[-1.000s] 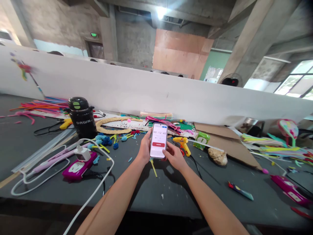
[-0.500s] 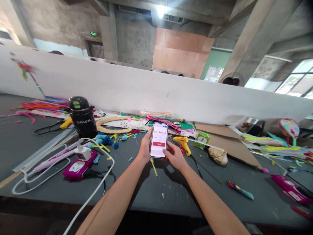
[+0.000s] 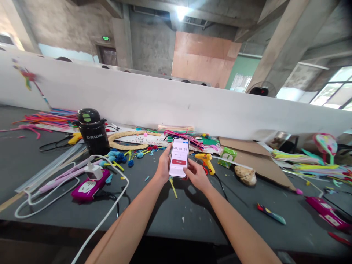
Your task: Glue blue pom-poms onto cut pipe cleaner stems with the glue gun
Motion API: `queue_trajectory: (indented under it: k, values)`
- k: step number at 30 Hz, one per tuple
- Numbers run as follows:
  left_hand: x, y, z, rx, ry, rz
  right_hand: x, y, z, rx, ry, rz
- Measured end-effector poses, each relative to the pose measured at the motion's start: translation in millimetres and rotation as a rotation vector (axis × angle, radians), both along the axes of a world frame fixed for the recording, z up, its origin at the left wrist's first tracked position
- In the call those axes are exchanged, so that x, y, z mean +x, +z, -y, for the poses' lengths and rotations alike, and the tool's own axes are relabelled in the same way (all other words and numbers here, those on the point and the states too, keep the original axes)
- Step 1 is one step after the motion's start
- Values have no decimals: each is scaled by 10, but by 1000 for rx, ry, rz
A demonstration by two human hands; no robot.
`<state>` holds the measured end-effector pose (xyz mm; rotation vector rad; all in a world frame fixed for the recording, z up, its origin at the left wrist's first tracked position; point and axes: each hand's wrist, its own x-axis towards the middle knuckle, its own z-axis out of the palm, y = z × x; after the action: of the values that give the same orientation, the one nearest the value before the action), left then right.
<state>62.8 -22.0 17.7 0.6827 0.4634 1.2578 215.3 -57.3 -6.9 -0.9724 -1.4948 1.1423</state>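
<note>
A white phone stands upright above the dark table, its screen showing a timer and a red button. My left hand grips its left edge with the fingers wrapped behind. My right hand holds the lower right corner, thumb by the screen's edge. A yellow glue gun lies just right of the phone, and a yellow stick lies on the table beneath it.
A black jug stands at the left, with a purple power strip, white charger and cables in front. Blue pompoms, pipe cleaners, a rope ring, cardboard and a white partition surround the hands.
The timer reading on the phone screen changed a second ago; since half a second ago nothing visibly moved. Both hands keep their hold.
</note>
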Motion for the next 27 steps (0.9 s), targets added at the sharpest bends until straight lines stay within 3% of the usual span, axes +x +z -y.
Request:
queue_trajectory:
  k: [6,11,16,21,24,27]
  values:
    - [-51,52,-22,-63,-30,-32,33,-6,-25,22,-19,65]
    - [-470,117,-88,-249,-162,-328,75,-44,-66,10,-45,160]
    - [-1084,146,-71,-320,-29,-476,47,-54,-22,124,21,332]
    - [-1576,151,35,-292,178,-640,35,-22,22,195,56,452]
    - [-1771,149,133,-292,221,-721,40,-16,19,224,51,491]
    - [-1838,144,233,-344,173,-778,37,-9,18,240,54,511]
